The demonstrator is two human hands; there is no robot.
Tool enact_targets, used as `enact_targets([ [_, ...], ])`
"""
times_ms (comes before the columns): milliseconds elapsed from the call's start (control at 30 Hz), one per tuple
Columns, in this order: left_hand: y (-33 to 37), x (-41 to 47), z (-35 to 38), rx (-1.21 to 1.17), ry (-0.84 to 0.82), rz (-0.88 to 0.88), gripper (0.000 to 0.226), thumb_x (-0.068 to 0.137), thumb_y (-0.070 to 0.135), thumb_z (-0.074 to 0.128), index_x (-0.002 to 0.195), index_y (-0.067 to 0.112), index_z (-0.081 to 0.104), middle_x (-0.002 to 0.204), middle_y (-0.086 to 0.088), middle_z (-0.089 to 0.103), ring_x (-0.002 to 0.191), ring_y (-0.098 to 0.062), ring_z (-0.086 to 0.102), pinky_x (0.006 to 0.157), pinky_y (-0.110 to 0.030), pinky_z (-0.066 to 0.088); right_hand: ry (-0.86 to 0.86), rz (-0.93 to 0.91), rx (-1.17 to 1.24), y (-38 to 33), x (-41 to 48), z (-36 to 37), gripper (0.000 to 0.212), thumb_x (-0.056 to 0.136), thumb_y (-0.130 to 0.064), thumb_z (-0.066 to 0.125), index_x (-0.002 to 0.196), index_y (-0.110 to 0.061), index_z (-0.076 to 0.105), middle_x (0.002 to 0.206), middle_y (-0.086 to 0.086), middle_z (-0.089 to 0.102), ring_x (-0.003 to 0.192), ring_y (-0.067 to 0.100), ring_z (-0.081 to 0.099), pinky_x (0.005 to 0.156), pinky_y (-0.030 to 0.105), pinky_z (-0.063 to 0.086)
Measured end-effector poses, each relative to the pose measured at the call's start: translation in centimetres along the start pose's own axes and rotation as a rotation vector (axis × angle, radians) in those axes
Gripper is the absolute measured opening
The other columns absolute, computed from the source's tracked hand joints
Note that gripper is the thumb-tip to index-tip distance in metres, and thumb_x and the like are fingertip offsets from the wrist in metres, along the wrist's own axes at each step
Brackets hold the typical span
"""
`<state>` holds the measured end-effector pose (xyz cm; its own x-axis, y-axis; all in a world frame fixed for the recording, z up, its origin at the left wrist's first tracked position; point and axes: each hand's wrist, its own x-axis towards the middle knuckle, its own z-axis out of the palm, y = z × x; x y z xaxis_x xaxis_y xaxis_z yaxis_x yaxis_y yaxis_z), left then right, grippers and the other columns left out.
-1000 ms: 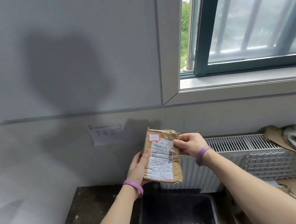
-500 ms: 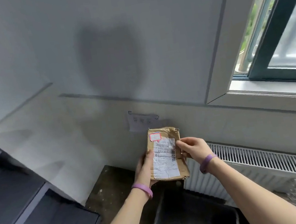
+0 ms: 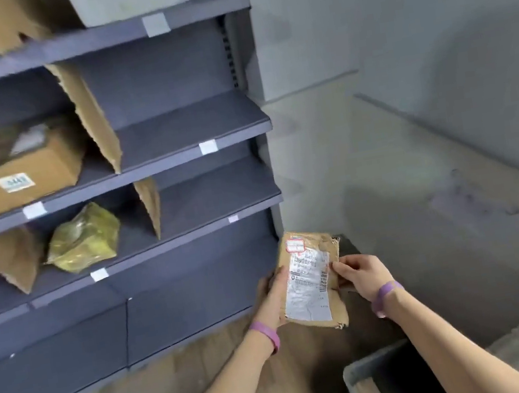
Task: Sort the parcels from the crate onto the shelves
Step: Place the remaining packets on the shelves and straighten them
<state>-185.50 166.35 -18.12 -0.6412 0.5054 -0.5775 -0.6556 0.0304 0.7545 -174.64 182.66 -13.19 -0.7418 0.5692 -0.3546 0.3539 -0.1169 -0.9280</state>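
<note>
Grey walls [image 3: 429, 33] back a dark shelving unit [image 3: 193, 132] holding a cardboard box [image 3: 11, 181] and yellow packet [image 3: 84, 239]. Right of it, lower, shows a crate [image 3: 369, 364] corner. Beside its bottom shelf a flat parcel [image 3: 312, 283] stands upright, left hand [image 3: 272, 299] gripping one edge, right hand [image 3: 362, 273] pinching the other.

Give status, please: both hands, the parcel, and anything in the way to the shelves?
Left hand, right hand: both grip flat brown paper parcel with white label. Parcel upright, near grey metal shelves. Nothing seen between.
</note>
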Motion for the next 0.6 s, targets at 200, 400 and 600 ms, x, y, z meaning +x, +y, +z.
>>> enact_targets([
  [200,3.5,-4.0,-6.9,-0.027,0.143,0.143,0.066,0.074,0.067,0.064,0.124,0.024,0.057,0.121,-0.002,0.066,0.114,-0.022,0.062,0.103,-0.051,0.043,-0.255,-0.059,-0.092,-4.2,0.9,9.0,0.023,0.097,-0.011,0.054,0.081,-0.002,0.068,0.08,0.008,0.071,0.075,0.023,0.069,0.072,0.031,0.059],
  [400,5.0,-5.0,-14.0,-0.109,0.254,0.226,0.054,0.081,0.062,0.061,0.122,0.028,0.058,0.114,-0.001,0.071,0.103,-0.022,0.068,0.09,-0.052,0.053,-0.42,-0.01,-0.118,-5.5,2.6,17.4,0.022,0.098,-0.009,0.051,0.081,-0.002,0.063,0.081,0.009,0.07,0.072,0.017,0.07,0.067,0.024,0.058],
  [600,7.7,-2.7,-20.0,-0.079,0.255,0.26,0.053,0.073,0.064,0.062,0.116,0.032,0.059,0.108,0.005,0.072,0.099,-0.018,0.07,0.087,-0.048,0.055,-0.454,0.053,-0.136,-6.6,5.2,23.7,0.022,0.099,-0.008,0.048,0.086,-0.002,0.065,0.086,0.008,0.073,0.078,0.019,0.072,0.072,0.028,0.059],
])
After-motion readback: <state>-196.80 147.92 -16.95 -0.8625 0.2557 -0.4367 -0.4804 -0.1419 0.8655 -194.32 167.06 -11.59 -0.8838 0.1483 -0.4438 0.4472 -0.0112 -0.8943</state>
